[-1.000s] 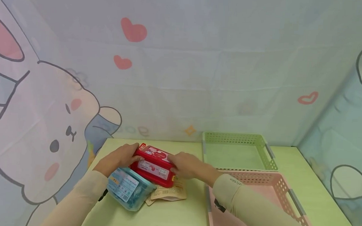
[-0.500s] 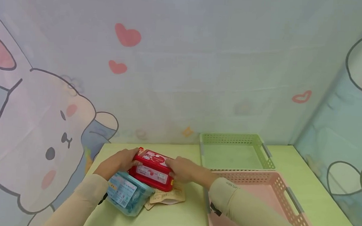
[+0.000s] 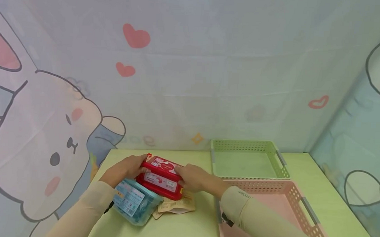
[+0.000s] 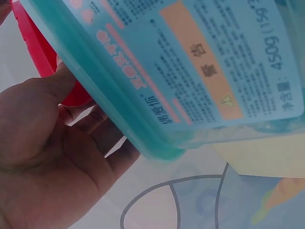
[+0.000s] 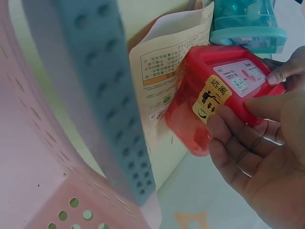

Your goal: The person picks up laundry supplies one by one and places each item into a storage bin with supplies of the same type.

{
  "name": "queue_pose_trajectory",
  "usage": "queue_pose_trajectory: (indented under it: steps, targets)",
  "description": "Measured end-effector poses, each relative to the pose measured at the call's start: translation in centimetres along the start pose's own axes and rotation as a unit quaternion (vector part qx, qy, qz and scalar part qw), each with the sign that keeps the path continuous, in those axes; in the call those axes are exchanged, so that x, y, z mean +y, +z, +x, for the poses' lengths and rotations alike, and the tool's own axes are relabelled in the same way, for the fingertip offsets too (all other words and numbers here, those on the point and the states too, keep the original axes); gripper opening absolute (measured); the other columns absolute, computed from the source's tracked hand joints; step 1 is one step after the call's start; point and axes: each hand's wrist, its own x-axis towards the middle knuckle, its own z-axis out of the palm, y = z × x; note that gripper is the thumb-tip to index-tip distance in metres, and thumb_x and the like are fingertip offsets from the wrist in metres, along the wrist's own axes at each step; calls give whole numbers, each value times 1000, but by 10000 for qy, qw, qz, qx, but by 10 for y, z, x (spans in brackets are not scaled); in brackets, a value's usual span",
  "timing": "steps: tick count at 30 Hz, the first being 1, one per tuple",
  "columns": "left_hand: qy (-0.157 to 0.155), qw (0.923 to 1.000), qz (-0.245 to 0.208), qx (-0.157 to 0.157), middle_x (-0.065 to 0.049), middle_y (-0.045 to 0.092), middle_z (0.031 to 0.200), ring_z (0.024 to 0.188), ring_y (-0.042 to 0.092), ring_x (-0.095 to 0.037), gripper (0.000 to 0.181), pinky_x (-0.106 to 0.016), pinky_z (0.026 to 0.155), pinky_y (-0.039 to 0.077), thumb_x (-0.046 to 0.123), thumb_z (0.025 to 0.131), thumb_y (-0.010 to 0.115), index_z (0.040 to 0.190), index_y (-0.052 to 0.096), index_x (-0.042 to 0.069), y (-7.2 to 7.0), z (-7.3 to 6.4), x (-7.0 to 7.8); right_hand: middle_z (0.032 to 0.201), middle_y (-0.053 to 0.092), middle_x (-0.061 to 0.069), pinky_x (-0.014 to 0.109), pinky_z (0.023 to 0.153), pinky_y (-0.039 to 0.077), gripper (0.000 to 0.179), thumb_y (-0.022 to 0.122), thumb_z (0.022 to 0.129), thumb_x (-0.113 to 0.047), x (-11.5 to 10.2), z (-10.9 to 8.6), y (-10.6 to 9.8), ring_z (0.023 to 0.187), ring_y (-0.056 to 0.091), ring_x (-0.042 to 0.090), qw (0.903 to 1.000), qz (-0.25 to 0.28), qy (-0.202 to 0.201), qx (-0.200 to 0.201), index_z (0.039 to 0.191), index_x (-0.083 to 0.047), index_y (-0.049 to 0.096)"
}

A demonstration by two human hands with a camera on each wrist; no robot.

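A red lidded plastic box [image 3: 159,180] with white and pink labels is held between both hands, tilted so that its labelled side faces the head camera. At its left end my left hand [image 3: 130,168] grips it, thumb on the near side. My right hand [image 3: 194,178] pinches the right end; in the right wrist view a yellow warning sticker [image 5: 209,99] shows beside those fingers. Just in front stands a teal lidded box [image 3: 136,204], tilted, which fills much of the left wrist view. Tan paper pouches [image 3: 178,204] lie beneath and in front of the red box.
A pink perforated basket [image 3: 270,201] stands on the right, under my right forearm. Behind it sits a green basket [image 3: 243,164]. The light green table [image 3: 179,229] ends at a printed cloth backdrop [image 3: 191,80], with more cloth on both sides.
The head view has shifted slightly. Both hands keep the same hold on the red box, which stays in about the same place beside the teal box and pouches.
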Motion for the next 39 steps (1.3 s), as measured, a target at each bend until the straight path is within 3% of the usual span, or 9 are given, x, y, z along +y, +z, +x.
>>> queue_pose_trajectory:
  steps: [13, 20, 26, 33, 39]
  targets:
    - [71, 9999, -69, -56, -16, 68, 120, 101, 64, -29, 67, -49, 88, 62, 29, 99, 77, 150, 45, -1, 3, 4, -8, 113, 74, 3, 34, 85, 62, 32, 79, 97, -24, -4, -4, 5, 99, 71, 19, 9992, 185, 329, 125, 122, -15, 62]
    - [269, 9992, -270, 84, -12, 68, 111, 95, 65, -24, 53, -43, 81, 63, 29, 99, 77, 133, 49, -1, 3, 3, -16, 112, 75, 2, 32, 81, 62, 28, 76, 100, -22, 1, -5, 5, 95, 73, 16, 9980, 519, 297, 199, 122, -14, 62]
    - [745, 9962, -348, 283, -7, 67, 104, 94, 65, -22, 40, -40, 80, 62, 26, 101, 75, 123, 49, 5, 2, 8, -21, 110, 75, 2, 31, 81, 60, 25, 75, 101, -24, 8, -9, 3, 92, 69, 14, 9961, 677, 490, 287, 120, -14, 63]
    - [1265, 9881, 18, 876, -2, 68, 97, 88, 64, -19, 27, -36, 76, 60, 21, 100, 76, 113, 54, 12, 2, 17, -23, 97, 73, 2, 28, 70, 56, 17, 74, 102, -21, 17, -12, 0, 80, 64, 13, 9932, 845, 437, 674, 110, -12, 62]
    - [1364, 9818, 241, 1299, -9, 71, 105, 91, 67, -25, 32, -44, 81, 63, 24, 101, 75, 121, 55, 9, -3, 20, -14, 94, 71, 4, 28, 67, 54, 14, 71, 103, -16, 25, -15, -3, 77, 63, 13, 9879, 1038, 440, 1065, 109, -10, 59]
